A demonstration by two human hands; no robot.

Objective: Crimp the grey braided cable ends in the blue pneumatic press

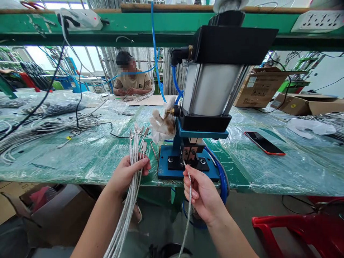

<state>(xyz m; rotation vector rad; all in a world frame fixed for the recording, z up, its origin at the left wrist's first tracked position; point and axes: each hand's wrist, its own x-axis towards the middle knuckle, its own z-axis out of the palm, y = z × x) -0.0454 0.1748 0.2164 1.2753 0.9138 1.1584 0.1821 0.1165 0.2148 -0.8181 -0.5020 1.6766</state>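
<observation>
I have the left hand (pixel 133 170) wrapped around a bundle of cables (pixel 125 215), just left of the press (pixel 211 89), metal ends up; the right hand (pixel 202 191), apart from the left, pinches a single cable (pixel 190 197) in front of the press, its tip at the lower block; I cannot tell whether it is inside; a crumpled cloth (pixel 161 129) hangs at the press's left side; a phone (pixel 264 143) lies to its right; a co-worker (pixel 134 80) sits beyond it, to the left.
</observation>
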